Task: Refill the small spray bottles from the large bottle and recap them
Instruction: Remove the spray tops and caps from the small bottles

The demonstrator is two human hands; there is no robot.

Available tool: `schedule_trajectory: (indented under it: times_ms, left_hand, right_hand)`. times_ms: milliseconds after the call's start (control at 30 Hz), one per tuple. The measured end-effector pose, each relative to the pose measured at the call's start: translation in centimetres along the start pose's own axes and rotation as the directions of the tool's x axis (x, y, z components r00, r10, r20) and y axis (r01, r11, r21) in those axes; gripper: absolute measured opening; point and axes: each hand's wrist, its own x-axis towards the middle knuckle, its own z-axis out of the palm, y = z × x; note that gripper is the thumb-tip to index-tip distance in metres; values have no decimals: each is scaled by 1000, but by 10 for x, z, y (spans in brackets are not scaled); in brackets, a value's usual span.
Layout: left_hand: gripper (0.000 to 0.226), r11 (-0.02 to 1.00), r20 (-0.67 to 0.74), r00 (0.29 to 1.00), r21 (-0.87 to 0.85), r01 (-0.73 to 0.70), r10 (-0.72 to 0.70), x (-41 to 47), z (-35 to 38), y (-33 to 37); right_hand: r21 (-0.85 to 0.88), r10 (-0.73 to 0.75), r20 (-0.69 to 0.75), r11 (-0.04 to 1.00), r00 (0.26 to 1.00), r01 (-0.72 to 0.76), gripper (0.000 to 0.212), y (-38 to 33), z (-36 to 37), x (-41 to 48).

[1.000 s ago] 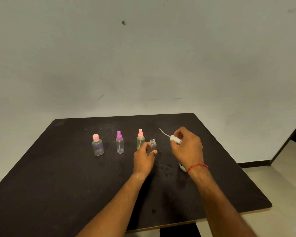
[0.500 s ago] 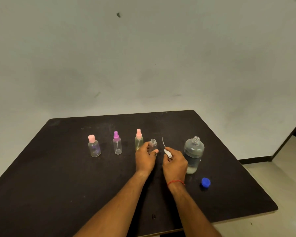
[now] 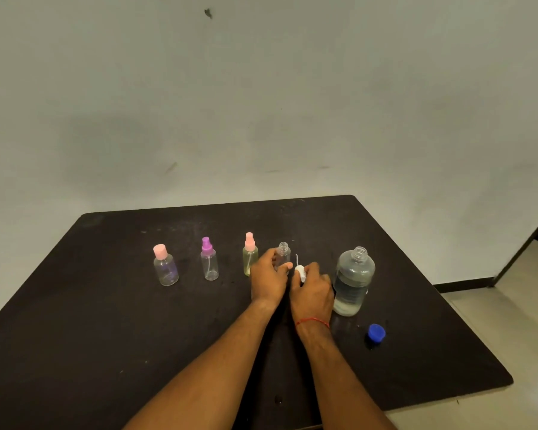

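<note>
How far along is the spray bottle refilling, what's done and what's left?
Looks done: the pink-capped bottle, purple sprayer and pink sprayer stand capped; fill levels are hard to read. In hand: the left hand grips the open small bottle while the right hand pinches the white spray head beside it. Left: screwing that head on; the large bottle is open, its blue cap on the table.

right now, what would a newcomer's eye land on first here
Mid-table, the left hand grips an uncapped small bottle while the right hand beside it pinches a white spray top. To their right stands the open large bottle, its blue cap lying nearer the camera.
</note>
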Motion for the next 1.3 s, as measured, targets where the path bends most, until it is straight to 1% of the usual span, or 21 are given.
schedule_trajectory:
  times_ms: [167, 400, 600, 767, 867, 1033, 1300]
  left_hand:
    - [20, 1000, -9, 1000, -19, 0, 0, 4, 5, -1]
    - [22, 1000, -13, 1000, -16, 5, -6, 7, 8, -1]
    - [16, 1000, -23, 1000, -20, 7, -7, 10, 12, -5]
    - [17, 1000, -17, 1000, -26, 17, -18, 10, 14, -3]
    - [17, 1000, -17, 1000, -7, 10, -10, 10, 14, -1]
    - [12, 1000, -11, 1000, 15, 15, -15, 11, 13, -1]
    - [21, 999, 7, 999, 4, 33, -33, 8, 11, 6]
  right_hand:
    - [-121, 1, 78, 993, 997, 8, 25, 0, 0, 5]
    - [-203, 62, 147, 979, 987, -31, 32, -5, -1, 15]
    - [-235, 94, 208, 971, 974, -43, 35, -6, -6, 16]
    - [-224, 62, 208, 975, 976, -14, 29, -7, -6, 15]
    - [-198, 27, 239, 980, 971, 22, 25, -5, -7, 15]
    - [-223, 51, 257, 975, 965, 8, 22, -4, -7, 19]
    - [-254, 87, 251, 967, 964, -21, 22, -7, -8, 19]
